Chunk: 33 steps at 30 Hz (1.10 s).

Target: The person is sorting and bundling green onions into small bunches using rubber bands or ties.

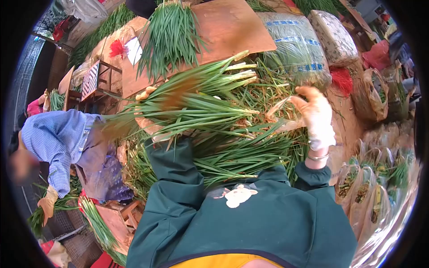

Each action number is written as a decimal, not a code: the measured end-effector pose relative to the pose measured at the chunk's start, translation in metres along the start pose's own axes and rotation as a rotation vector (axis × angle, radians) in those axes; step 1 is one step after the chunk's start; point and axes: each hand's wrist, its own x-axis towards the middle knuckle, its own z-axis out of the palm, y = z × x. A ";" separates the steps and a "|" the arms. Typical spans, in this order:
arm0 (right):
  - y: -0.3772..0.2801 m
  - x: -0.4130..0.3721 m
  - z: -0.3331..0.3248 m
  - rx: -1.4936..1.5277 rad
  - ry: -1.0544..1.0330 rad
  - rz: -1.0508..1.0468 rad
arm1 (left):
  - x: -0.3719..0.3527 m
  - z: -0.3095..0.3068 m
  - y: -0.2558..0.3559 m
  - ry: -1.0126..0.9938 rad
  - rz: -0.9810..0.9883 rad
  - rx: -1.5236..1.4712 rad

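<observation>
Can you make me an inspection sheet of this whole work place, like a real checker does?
Surface: brown board at the far side; nearer, cut scraps hide what lies underneath.
Job's things: long green stalks with pale ends, in loose bunches.
Clutter: scraps among the stalks; red strands on the floor.
Grips: left grip around stalks, partly hidden; right grip raised, fingers bent, a pale strip by its fingertips, hold unclear.
Cables: nothing seen.
Surroundings: co-worker bending at left; plastic bags at right.
</observation>
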 end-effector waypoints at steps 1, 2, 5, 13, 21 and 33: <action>0.005 0.001 0.011 -0.053 -0.021 -0.154 | 0.001 -0.006 0.007 0.051 -0.066 -0.043; -0.007 0.003 0.024 0.188 -0.021 -0.071 | 0.003 -0.003 0.006 0.050 -0.069 -0.038; -0.079 0.002 0.025 0.516 -0.114 -0.237 | 0.004 0.005 0.002 0.068 -0.094 -0.017; -0.127 0.012 0.086 0.867 -0.547 -0.127 | 0.007 0.009 0.006 0.162 -0.110 -0.066; -0.081 0.020 0.090 1.885 -0.514 0.330 | 0.002 -0.051 0.028 0.085 -0.072 -0.283; 0.092 0.037 0.072 1.426 -0.235 0.335 | 0.000 -0.041 0.045 0.057 0.049 -0.589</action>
